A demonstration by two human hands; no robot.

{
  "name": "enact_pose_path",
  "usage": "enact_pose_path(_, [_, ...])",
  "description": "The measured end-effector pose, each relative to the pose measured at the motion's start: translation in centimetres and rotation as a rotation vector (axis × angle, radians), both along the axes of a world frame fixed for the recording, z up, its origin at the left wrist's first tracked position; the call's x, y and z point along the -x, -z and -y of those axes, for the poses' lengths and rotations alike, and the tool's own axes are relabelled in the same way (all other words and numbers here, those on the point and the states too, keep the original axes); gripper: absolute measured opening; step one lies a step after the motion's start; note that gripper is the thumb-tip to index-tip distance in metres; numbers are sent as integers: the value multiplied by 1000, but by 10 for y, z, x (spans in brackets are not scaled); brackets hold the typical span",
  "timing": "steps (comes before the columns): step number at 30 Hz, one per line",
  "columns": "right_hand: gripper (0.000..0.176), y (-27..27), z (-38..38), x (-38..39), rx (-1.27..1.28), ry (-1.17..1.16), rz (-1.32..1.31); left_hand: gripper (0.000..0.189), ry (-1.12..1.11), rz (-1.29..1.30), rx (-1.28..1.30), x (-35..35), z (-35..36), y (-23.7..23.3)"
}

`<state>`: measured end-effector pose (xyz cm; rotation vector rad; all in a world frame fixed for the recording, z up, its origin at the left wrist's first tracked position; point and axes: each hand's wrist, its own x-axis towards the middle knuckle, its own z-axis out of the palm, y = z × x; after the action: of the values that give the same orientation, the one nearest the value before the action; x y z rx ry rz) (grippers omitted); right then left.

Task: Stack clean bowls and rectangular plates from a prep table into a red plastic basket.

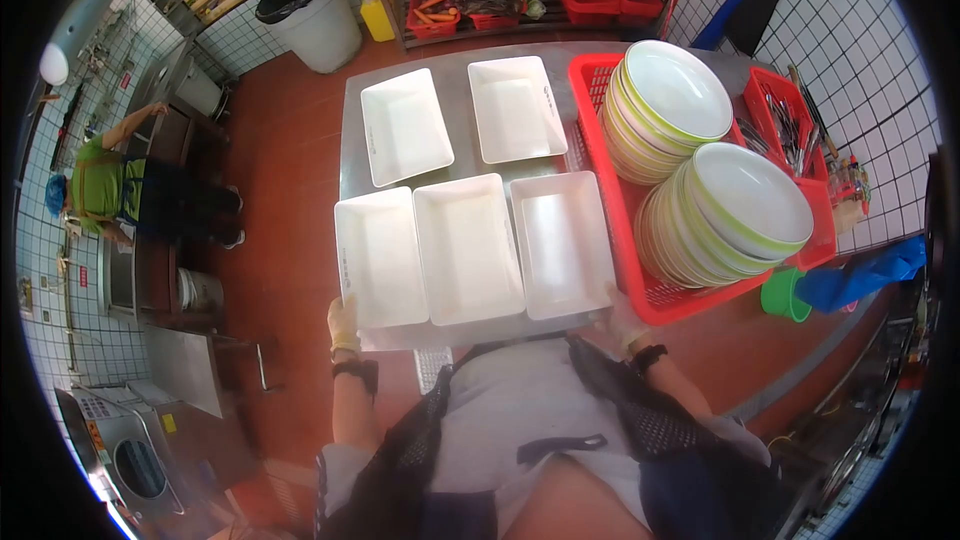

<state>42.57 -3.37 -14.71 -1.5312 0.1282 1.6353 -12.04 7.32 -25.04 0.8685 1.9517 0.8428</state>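
Several white rectangular trays lie on a steel table. Three form the near row: a left tray, a middle tray and a right tray. Behind them are a back left tray and a back right tray. My left hand, gloved, touches the near left tray's outer front corner; its fingers are partly hidden. At the near right tray's front corner is my right hand, also gloved, between that tray and the red basket, its fingers blurred and partly hidden.
A red basket holds two stacks of plates; red bins with utensils stand beyond it. A rack with red baskets is behind the table. At the left, another person stands by a counter. A bin stands at the back left.
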Motion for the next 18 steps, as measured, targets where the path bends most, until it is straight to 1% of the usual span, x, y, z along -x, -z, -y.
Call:
enact_pose_path(1, [45, 12, -1, -4, 35, -64, 82, 46, -6, 2, -2, 3, 0, 7])
enact_pose_path(2, [44, 19, -3, -7, 68, -126, 165, 42, 23, 12, -6, 6, -4, 16])
enact_pose_path(3, [44, 26, -4, -10, 62, -131, 168, 38, 52, 22, -10, 9, -6, 24])
enact_pose_path(4, [41, 31, -5, -11, 10, -168, 179, 38, 47, 23, -17, 11, -7, 23])
enact_pose_path(6, [38, 47, -5, -16, -51, -208, 190, 35, 185, -343, -79, 12, -9, 20])
enact_pose_path(7, [37, 60, -2, -23, -88, -308, 277, 35, 180, -344, -87, 11, -10, 16])
enact_pose_path(8, [35, 66, -1, -27, -123, -406, 364, 34, 211, -470, -118, 9, -9, 7])
enact_pose_path(9, [35, 73, 0, -28, -127, -406, 365, 32, 242, -596, -149, 7, -6, -2])
enact_pose_path(10, [33, 78, 0, -29, -107, -384, 387, 32, 241, -596, -151, 2, -5, -18])
enact_pose_path(12, [32, 82, 3, -31, -86, -361, 406, 28, 164, -401, -115, -13, 0, -65])
enact_pose_path(13, [32, 83, 5, -31, -116, -373, 417, 28, 164, -403, -114, -22, 8, -93])
enact_pose_path(14, [32, 83, 3, -31, -153, -384, 428, 26, 147, -340, -143, -32, 15, -126])
enact_pose_path(15, [32, 73, 0, -29, -158, -383, 427, 24, 131, -275, -170, -39, 20, -147])
enact_pose_path(16, [31, 52, -1, -24, -150, -440, 470, 24, 131, -275, -170, -40, 25, -155])
enact_pose_path(17, [31, 35, -4, -19, -144, -495, 511, 23, 101, -171, -239, -40, 28, -161])
enact_pose_path(18, [31, 26, -3, -13, -143, -495, 509, 22, 70, -67, -302, -41, 31, -165])
